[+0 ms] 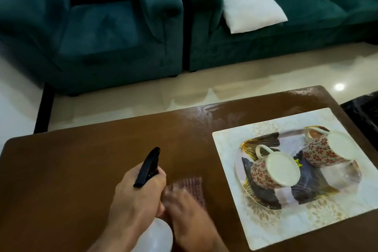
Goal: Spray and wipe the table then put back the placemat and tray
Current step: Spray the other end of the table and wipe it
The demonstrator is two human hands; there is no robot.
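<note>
My left hand (137, 194) grips a spray bottle (148, 166) with a black trigger head and a pale body, held over the brown wooden table (81, 159). Just to its right, my right hand (188, 208) is blurred and presses a checked cloth (190, 187) flat on the tabletop. A white patterned placemat (331, 208) lies on the table's right part. On it rests a dark and gold tray (266, 194) carrying two red-flowered cups (272, 172), both lying on their sides.
A wet sheen shows along the table's far edge (225, 108). Beyond the table, across a pale tiled floor, stand a teal armchair (92, 26) and a teal sofa (286, 26) with a white pillow (247, 0). A dark object (362, 112) sits at the right edge.
</note>
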